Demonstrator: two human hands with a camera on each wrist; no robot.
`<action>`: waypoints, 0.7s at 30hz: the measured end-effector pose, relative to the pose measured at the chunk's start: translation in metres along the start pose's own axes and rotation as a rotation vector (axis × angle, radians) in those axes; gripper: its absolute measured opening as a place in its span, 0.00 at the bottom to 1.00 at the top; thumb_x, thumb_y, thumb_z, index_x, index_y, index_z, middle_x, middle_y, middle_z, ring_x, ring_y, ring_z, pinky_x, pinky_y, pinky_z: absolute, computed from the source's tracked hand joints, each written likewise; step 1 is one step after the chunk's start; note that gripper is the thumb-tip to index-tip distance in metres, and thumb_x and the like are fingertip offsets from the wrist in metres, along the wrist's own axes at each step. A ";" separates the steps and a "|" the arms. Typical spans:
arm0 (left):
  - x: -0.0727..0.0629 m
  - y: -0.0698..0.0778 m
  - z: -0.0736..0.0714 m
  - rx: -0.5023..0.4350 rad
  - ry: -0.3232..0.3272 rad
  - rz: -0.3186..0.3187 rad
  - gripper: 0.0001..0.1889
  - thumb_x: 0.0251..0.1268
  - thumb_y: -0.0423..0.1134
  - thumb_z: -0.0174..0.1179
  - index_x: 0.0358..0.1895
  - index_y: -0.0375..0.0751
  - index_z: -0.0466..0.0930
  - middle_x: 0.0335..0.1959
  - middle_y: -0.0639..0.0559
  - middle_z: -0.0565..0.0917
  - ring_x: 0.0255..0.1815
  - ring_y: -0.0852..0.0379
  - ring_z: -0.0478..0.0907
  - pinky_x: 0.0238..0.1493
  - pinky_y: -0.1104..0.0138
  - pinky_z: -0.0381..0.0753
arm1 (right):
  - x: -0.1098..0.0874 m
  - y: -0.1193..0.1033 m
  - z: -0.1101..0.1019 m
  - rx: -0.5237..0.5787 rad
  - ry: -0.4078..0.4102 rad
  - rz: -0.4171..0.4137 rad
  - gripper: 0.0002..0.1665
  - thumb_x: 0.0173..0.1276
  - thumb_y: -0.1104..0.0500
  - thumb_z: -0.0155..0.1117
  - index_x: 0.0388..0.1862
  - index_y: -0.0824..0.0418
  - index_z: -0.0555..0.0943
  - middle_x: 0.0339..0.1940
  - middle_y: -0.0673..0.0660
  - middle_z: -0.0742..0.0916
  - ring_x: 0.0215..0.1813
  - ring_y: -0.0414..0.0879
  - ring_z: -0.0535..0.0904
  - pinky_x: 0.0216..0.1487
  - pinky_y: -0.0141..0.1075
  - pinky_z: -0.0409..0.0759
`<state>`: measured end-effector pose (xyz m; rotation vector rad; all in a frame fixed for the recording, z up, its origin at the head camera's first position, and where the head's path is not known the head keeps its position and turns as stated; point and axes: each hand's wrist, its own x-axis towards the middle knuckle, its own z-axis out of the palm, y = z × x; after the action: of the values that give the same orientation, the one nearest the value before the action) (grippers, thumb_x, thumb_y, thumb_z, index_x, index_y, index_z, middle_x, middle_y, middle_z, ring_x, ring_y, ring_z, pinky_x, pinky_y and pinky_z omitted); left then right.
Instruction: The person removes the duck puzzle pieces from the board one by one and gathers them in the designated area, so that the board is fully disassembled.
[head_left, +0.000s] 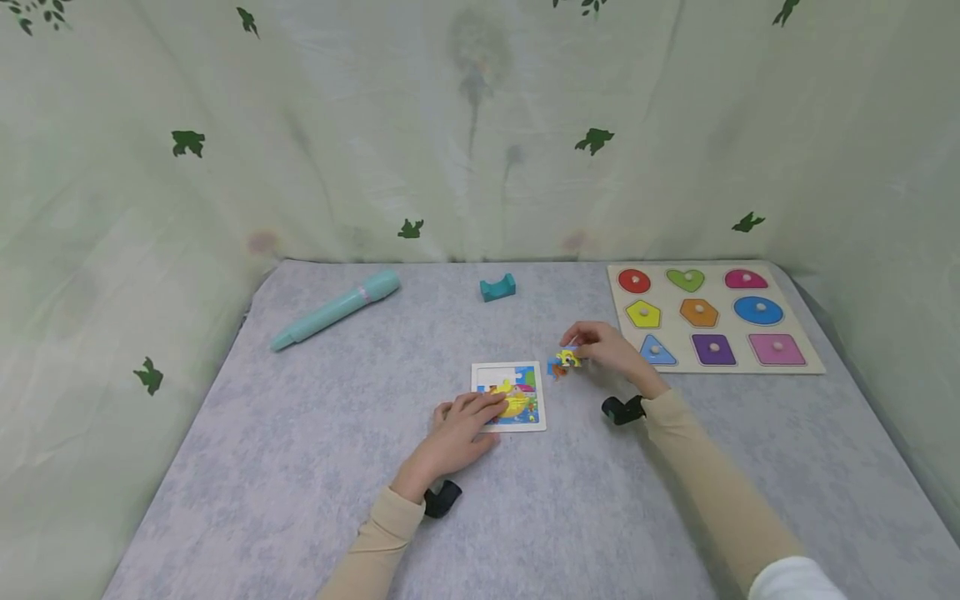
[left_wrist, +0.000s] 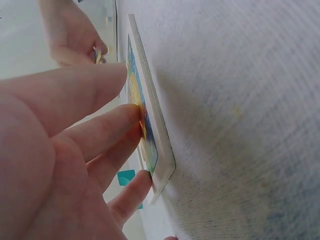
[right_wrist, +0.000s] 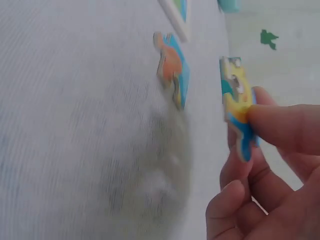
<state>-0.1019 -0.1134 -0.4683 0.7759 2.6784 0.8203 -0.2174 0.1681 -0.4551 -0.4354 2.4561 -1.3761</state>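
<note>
Puzzle piece (head_left: 569,358) — long axis left-to-right

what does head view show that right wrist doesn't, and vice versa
Of the two, only the head view shows the left hand and the shape board. Only the right wrist view shows the pale cut edge of the held puzzle piece. Both show the right hand pinching that piece, the loose piece on the table, and some of the puzzle frame.
</note>
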 end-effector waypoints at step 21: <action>-0.001 -0.002 0.001 -0.038 0.012 0.009 0.25 0.71 0.39 0.55 0.69 0.40 0.67 0.71 0.49 0.64 0.71 0.43 0.53 0.60 0.40 0.46 | -0.001 0.012 0.006 -0.315 -0.002 0.058 0.09 0.59 0.73 0.56 0.36 0.65 0.80 0.29 0.56 0.77 0.35 0.51 0.71 0.35 0.38 0.70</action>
<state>-0.1012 -0.1147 -0.4704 0.7764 2.6638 0.8786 -0.2159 0.1699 -0.4682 -0.4288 2.6697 -0.9666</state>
